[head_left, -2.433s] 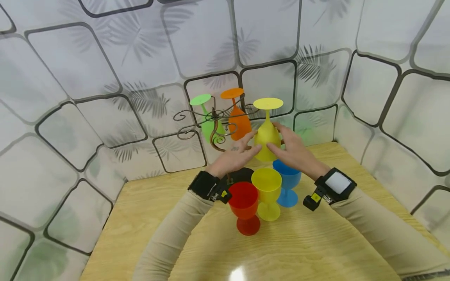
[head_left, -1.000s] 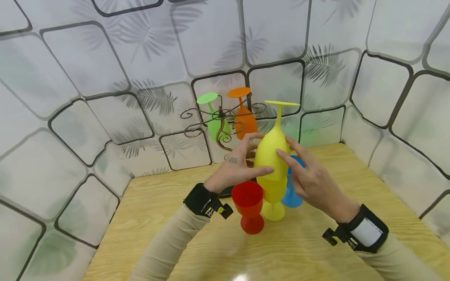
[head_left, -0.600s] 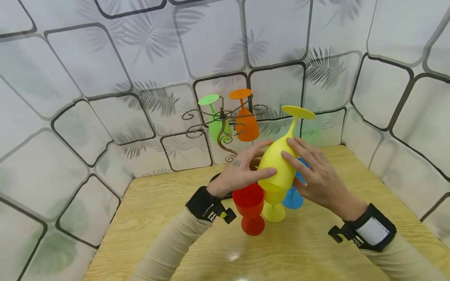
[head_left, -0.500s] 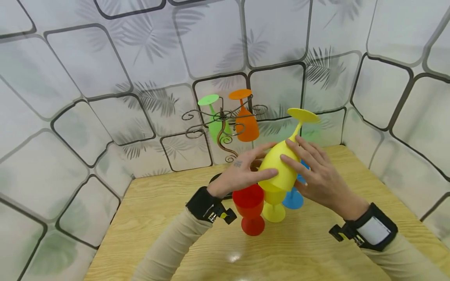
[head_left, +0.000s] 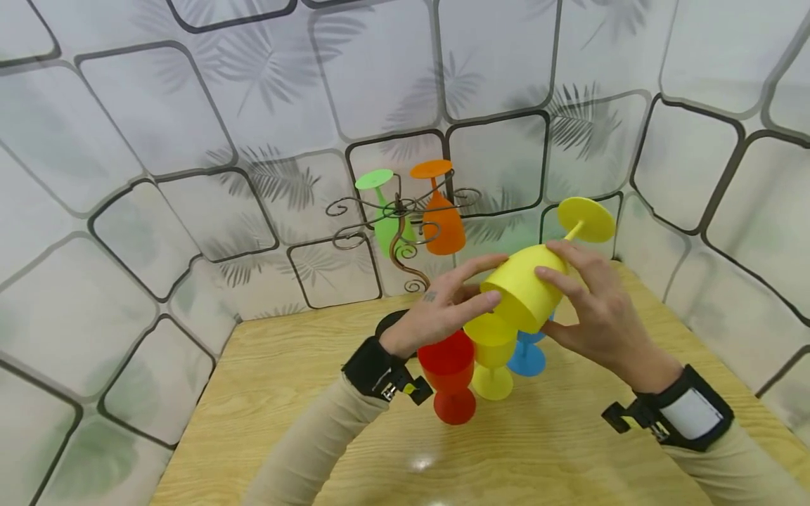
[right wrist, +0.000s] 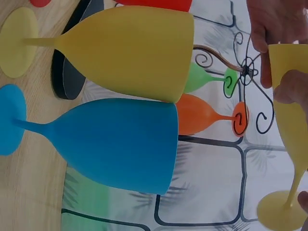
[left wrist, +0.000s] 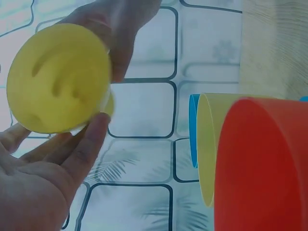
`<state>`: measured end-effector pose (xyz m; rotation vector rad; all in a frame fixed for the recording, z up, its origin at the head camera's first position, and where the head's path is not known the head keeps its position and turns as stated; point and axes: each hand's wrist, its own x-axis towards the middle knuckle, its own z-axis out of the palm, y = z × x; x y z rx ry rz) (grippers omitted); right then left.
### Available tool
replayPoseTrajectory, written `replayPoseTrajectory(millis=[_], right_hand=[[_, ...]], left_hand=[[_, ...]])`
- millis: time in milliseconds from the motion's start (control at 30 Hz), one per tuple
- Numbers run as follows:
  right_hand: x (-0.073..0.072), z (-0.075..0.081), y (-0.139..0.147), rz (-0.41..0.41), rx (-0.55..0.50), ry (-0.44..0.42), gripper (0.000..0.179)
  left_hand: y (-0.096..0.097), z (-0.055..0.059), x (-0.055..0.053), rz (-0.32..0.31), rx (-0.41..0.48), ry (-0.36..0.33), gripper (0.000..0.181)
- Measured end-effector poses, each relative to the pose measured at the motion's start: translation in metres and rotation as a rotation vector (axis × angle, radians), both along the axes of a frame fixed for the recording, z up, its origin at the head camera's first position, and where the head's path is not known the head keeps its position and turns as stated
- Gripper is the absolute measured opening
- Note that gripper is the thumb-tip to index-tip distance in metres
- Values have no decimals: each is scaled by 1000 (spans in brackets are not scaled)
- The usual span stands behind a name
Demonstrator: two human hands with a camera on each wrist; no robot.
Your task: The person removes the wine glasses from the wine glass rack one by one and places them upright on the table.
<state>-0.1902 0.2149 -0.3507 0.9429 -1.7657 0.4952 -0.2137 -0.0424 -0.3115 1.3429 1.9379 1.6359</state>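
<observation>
As I watch the feeds from afar, I count six goblets and two bare hands, each wrist wearing a black band. Both hands share one goblet, the raised yellow goblet [head_left: 534,299], which leans well over in the air above the others, mouth down toward the left and foot up to the right. I see the right hand [head_left: 601,316] partly closed, pinching it where the bowl narrows to the stem, thumb underneath. The left hand [head_left: 436,316] is wider and looser, thumb and fingers set to either side of the rim. Below, I get three goblets upright and close together on the wooden table [head_left: 266,379]: one red goblet [head_left: 448,376] nearest, one standing yellow goblet [head_left: 496,351] behind it, and one blue goblet [head_left: 526,360] farthest right, partly hidden from my head view. Two more hang upside down from one scrolled metal rack [head_left: 399,206]: a green goblet [head_left: 382,235] and, to its right, an orange goblet [head_left: 444,225]. Its single dark base [head_left: 389,322] sits partly behind the left hand.
</observation>
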Motion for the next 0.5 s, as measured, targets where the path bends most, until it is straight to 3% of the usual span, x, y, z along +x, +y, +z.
replayPoseTrajectory(millis=[200,333,500], right_hand=[[1,-4,9,-38,-127,-90,78],[4,-5,13,-62,-178,-128,87],[10,-7,14,-78,-207,-155,92]], left_hand=[[5,-2,-2,-61,66,4,67],[7,-4,-2,-64,57,31,78],[8,-4,-2,-50,23,77,80]])
